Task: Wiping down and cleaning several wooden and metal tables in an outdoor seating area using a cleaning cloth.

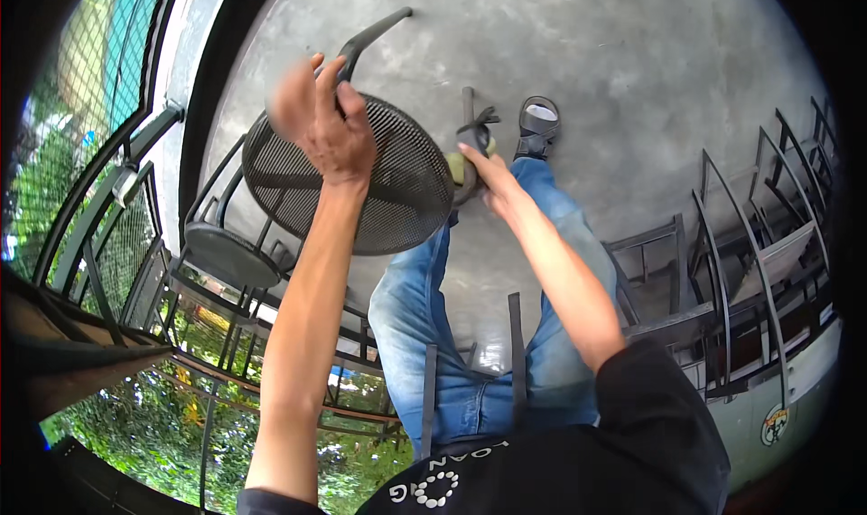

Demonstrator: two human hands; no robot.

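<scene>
A round seat of black metal mesh (406,176), with a bar across it, tilts in front of my knees. A bent dark metal tube (372,34) sticks out beyond its far edge. Over the seat's left part is my left hand (335,132), fingers apart and partly blurred. Its fingertips overlap the tube in the picture; contact is unclear. Close to the seat's right rim, my right hand (498,179) grips a handheld power tool (464,169) in grey and yellow-green. A bar-shaped handle (468,101) and black strap show at its far end; the seat and hand hide the rest.
Another dark chair (230,254) stands at the left by a metal railing (88,223) with mesh. Several black metal frames (731,244) crowd the right side. My sandalled foot (540,129) rests on the grey concrete floor (643,74). Greenery shows beyond the railing.
</scene>
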